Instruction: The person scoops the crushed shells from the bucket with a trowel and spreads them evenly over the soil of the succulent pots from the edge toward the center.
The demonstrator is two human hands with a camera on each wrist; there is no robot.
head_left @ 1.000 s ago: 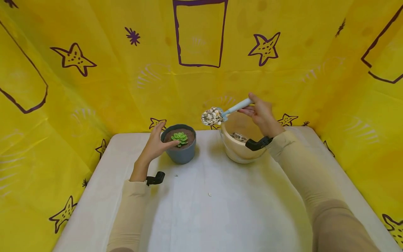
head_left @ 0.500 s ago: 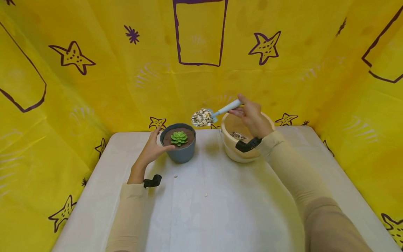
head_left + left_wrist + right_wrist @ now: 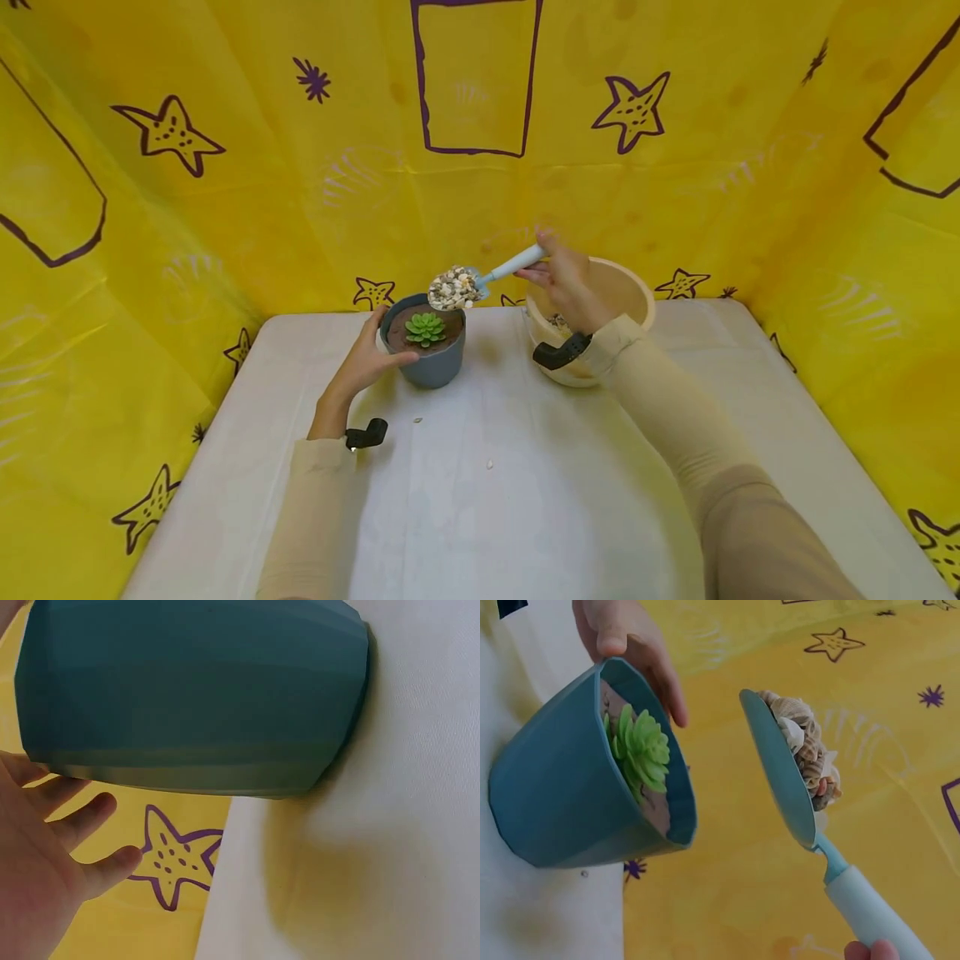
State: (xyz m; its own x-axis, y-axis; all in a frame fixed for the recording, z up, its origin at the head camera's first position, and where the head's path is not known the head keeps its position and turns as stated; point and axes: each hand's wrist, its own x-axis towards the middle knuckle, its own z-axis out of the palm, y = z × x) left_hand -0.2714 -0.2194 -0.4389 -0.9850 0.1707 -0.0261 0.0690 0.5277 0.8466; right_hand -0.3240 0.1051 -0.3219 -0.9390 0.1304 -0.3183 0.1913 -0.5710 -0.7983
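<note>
Since the earlier head view, the light-blue trowel (image 3: 516, 263), heaped with little seashells (image 3: 452, 289), has moved left to the blue-grey flowerpot (image 3: 433, 369) on the white table (image 3: 570, 492); the right hand (image 3: 567, 279) grips its handle and the left hand (image 3: 366, 360) spreads around the pot's side. Left wrist: the fingers are apart, some maybe touching the pot. Right wrist: the shells sit clear of the pot and its green succulent (image 3: 643, 746).
</note>
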